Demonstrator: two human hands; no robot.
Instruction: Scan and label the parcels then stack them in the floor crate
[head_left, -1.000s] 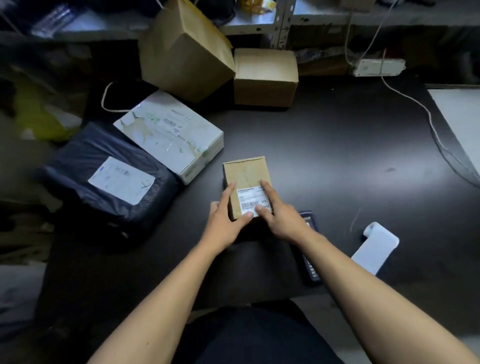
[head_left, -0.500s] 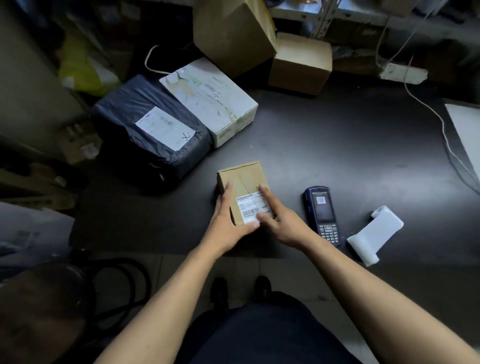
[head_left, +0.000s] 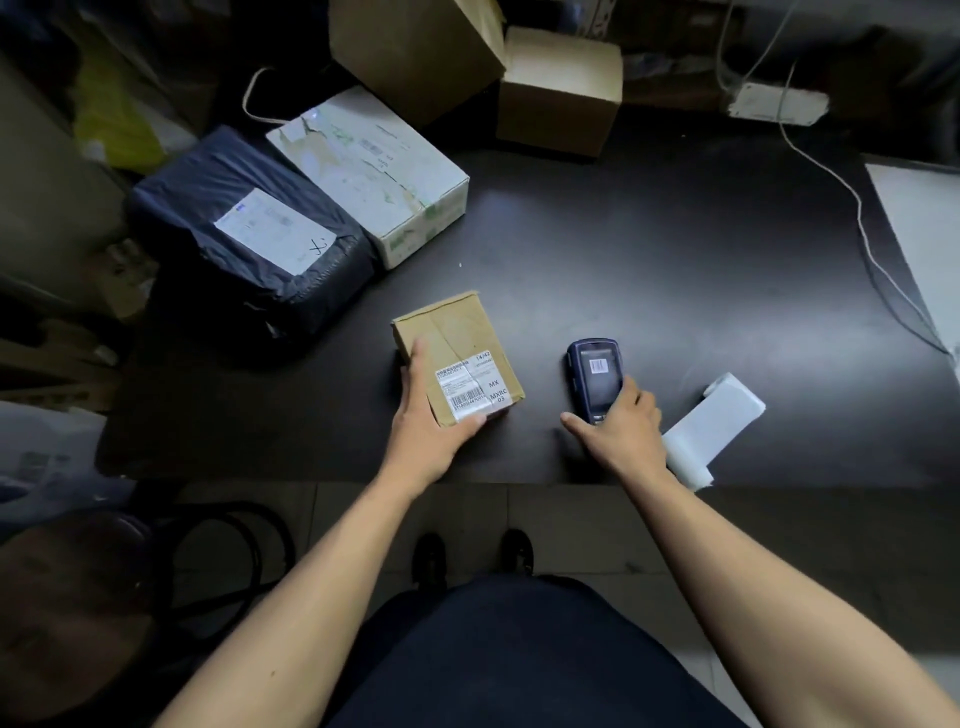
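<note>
Small brown parcel (head_left: 457, 353) lies flat on the dark surface (head_left: 675, 260), near its front edge, left of centre. A white barcode label (head_left: 470, 387) sits on the parcel's near right part, printed side up.

Left hand (head_left: 428, 421) grips the parcel's near left corner: fingers laid along the left side, thumb hooked across the near edge just under the label. Hand half curled, not flat.

Right hand (head_left: 621, 423) rests on the near end of the handheld scanner (head_left: 595, 379), which lies flat on the surface just right of the parcel, apart from it. Fingers bent over the keypad end, thumb stuck out to the left. Whether the hand has actually closed on the scanner: cannot tell. Scanner screen lit, barcode shown.

White label roll (head_left: 711, 428) lies on the surface right of the scanner, close beside the right wrist.

Far left on the surface: dark poly-bag parcel (head_left: 249, 228) with a white label, touching a white box (head_left: 374, 171) to its right. Behind these, two brown cardboard boxes (head_left: 561, 88), one tilted. White cable (head_left: 852, 208) runs along the far right.
</note>
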